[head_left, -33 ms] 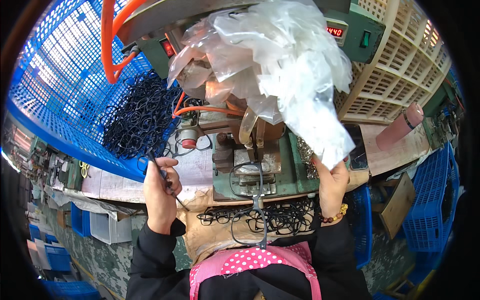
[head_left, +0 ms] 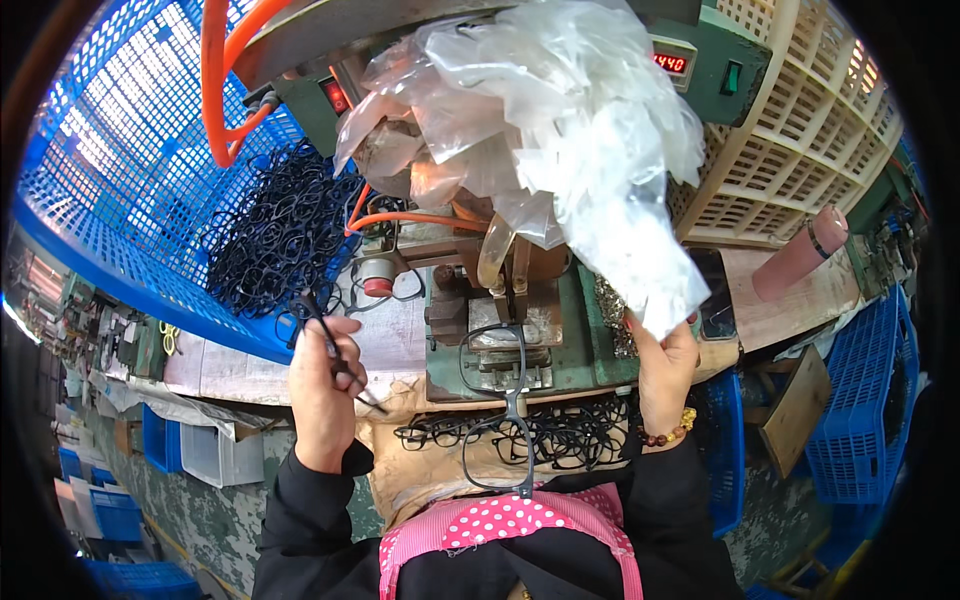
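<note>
My left hand (head_left: 325, 400) is closed around a thin dark glasses frame (head_left: 318, 315), seen nearly edge-on, beside the blue basket's rim. My right hand (head_left: 665, 385) has its fingers drawn together next to a heap of small metal bits (head_left: 612, 315). The lower tip of a crumpled clear plastic bag (head_left: 600, 150) covers those fingertips, so whatever they grip is hidden. Between my hands, another black glasses frame (head_left: 515, 405) stands at the front of a green bench machine (head_left: 440, 385), one rim against its metal block. More black frames (head_left: 575, 435) lie on brown paper near my apron.
A blue mesh basket (head_left: 110, 270) with a pile of black frames (head_left: 280, 235) leans at the left. Orange hoses (head_left: 215, 80) run overhead. On the right are a cream crate (head_left: 770, 140), a pink bottle (head_left: 800, 255) and a blue crate (head_left: 850, 420).
My left hand has shifted slightly to the right with the glasses frame, whose lower end now points further right. My right hand and the frame at the machine look the same.
</note>
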`<state>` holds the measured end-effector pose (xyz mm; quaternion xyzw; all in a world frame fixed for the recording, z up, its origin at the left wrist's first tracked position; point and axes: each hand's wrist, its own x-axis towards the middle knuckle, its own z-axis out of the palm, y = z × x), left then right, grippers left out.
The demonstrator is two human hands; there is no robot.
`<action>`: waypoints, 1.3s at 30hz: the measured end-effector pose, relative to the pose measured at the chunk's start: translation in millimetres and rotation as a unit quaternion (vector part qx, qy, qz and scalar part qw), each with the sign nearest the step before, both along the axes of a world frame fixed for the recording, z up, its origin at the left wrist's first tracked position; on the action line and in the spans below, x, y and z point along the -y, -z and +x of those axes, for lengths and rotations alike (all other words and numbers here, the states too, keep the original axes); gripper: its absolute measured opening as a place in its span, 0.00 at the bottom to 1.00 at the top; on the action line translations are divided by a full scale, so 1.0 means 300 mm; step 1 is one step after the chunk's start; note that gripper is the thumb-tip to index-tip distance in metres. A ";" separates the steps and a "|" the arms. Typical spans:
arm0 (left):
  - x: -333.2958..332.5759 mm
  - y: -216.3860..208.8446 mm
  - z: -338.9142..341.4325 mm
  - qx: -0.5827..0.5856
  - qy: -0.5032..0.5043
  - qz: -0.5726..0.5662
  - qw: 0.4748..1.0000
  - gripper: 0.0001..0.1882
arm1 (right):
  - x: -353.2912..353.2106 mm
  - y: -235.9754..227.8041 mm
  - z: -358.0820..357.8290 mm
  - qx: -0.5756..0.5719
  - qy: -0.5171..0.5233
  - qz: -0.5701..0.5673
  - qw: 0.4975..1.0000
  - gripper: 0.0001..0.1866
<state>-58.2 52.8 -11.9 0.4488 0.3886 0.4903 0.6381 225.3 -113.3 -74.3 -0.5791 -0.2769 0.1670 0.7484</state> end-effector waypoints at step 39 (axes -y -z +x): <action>0.008 -0.139 0.154 0.058 0.096 0.316 0.942 0.03 | -0.208 -0.159 -0.229 0.138 -0.105 0.074 0.982 0.22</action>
